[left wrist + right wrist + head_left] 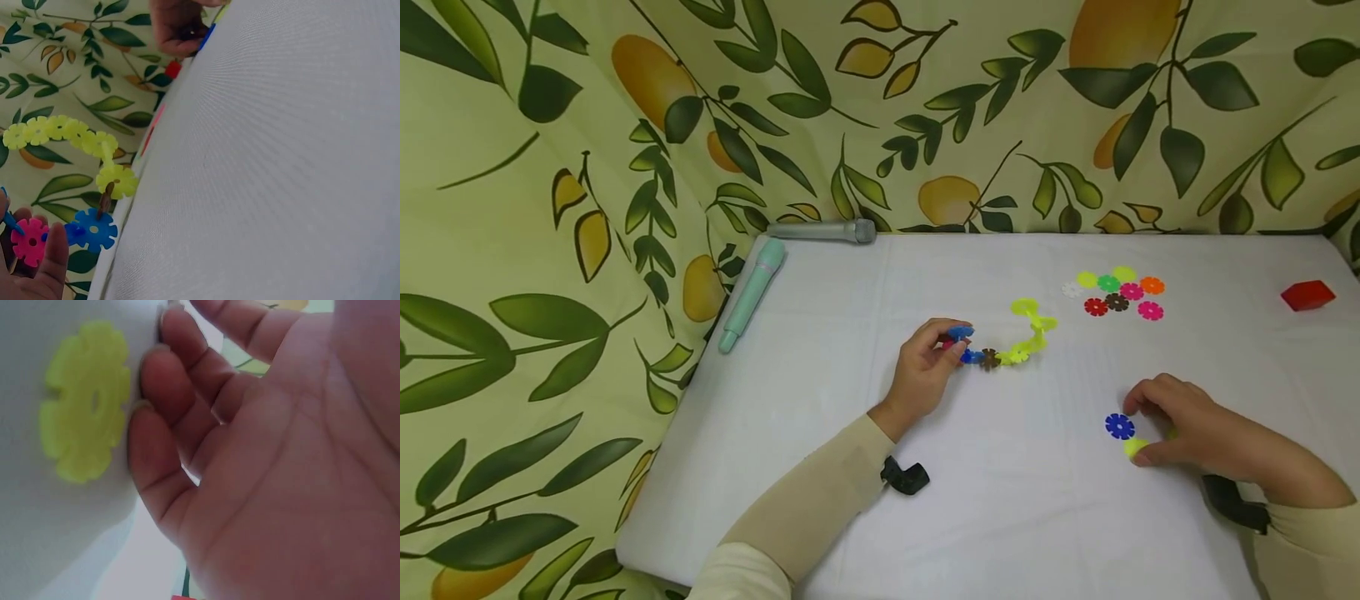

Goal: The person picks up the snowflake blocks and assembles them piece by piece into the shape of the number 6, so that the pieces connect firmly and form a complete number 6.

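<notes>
A person in beige sleeves works over a white cloth-covered table (1015, 500). The left hand (923, 367), near the middle, pinches one end of a chain of notched, flower-shaped plastic discs (1018, 356), thumb in front and fingers behind. From that hand the chain runs through blue, pink, blue and brown discs, then a string of bright yellow ones that curves away toward the back of the table. The right hand (1195, 425) is low over the table on the right, fingers loosely bent, thumb and index finger apart, with nothing gripped between them. Its index fingertip is just beside a dark blue notched disc (1120, 427), and its thumb touches a bright yellow notched disc (1135, 448). Behind, toward the right, lies a loose cluster of multicoloured discs (1117, 302), including green, red, pink, orange, brown and yellow. A red block (1307, 295) sits farther right. At the back left are a silver-grey microphone (820, 231) and a mint-green microphone (752, 292), before a leaf-and-fruit-patterned curtain (820, 142).
</notes>
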`<move>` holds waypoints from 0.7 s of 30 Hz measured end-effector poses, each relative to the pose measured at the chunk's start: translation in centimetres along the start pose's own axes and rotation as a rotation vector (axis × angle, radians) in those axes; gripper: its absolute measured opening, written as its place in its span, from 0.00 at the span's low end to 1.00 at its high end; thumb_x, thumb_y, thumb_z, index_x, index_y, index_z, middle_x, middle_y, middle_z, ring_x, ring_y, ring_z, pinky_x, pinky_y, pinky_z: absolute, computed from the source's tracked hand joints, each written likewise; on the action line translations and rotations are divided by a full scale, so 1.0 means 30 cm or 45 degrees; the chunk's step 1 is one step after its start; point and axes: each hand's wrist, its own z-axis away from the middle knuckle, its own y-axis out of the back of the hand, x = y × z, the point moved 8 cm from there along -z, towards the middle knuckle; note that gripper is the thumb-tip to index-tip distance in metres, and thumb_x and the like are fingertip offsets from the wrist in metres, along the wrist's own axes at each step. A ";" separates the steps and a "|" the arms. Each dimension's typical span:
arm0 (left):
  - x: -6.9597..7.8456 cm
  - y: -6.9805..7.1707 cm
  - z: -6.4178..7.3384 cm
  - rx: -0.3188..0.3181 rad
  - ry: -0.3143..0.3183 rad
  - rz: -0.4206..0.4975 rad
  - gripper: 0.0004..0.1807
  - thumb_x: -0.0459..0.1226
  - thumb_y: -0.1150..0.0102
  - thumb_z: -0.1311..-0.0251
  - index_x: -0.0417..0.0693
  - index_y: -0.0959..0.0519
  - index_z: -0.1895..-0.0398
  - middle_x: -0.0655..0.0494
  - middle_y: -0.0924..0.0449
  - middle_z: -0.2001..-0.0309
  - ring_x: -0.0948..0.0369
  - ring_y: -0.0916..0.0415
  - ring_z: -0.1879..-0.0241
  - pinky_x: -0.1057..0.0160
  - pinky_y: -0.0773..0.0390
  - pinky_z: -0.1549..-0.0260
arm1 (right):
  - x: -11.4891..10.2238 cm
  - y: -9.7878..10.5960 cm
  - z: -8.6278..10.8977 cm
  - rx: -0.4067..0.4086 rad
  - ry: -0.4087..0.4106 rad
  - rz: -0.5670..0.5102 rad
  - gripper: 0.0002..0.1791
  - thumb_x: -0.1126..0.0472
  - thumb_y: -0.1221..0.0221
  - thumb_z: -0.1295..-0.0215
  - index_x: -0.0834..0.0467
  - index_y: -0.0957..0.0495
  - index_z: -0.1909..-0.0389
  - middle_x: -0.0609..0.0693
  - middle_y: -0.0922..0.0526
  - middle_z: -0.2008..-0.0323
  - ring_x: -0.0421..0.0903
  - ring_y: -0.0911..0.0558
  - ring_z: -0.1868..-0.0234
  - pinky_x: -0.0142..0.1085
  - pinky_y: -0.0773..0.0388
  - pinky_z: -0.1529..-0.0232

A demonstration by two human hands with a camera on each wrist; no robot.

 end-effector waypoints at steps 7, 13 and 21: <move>0.000 0.002 0.001 0.007 0.013 -0.001 0.12 0.22 0.43 0.23 0.28 0.21 0.40 0.36 0.21 0.43 0.39 0.22 0.53 0.53 0.13 0.59 | -0.007 0.006 -0.002 0.021 -0.004 -0.099 0.24 0.61 0.19 0.41 0.62 0.19 0.49 0.52 0.20 0.51 0.57 0.21 0.47 0.25 0.21 0.54; 0.000 0.001 0.002 0.007 0.010 -0.007 0.12 0.22 0.43 0.22 0.28 0.20 0.40 0.36 0.21 0.44 0.39 0.23 0.54 0.45 0.13 0.59 | -0.016 0.000 -0.005 0.027 0.028 -0.111 0.29 0.59 0.17 0.42 0.63 0.20 0.45 0.53 0.20 0.49 0.57 0.21 0.45 0.25 0.21 0.52; -0.001 -0.002 0.000 -0.008 0.010 0.024 0.13 0.22 0.43 0.22 0.27 0.21 0.39 0.35 0.22 0.44 0.36 0.24 0.53 0.55 0.14 0.59 | 0.049 0.042 0.030 0.022 -0.078 -0.074 0.24 0.65 0.19 0.43 0.65 0.18 0.48 0.55 0.20 0.50 0.59 0.21 0.47 0.22 0.23 0.56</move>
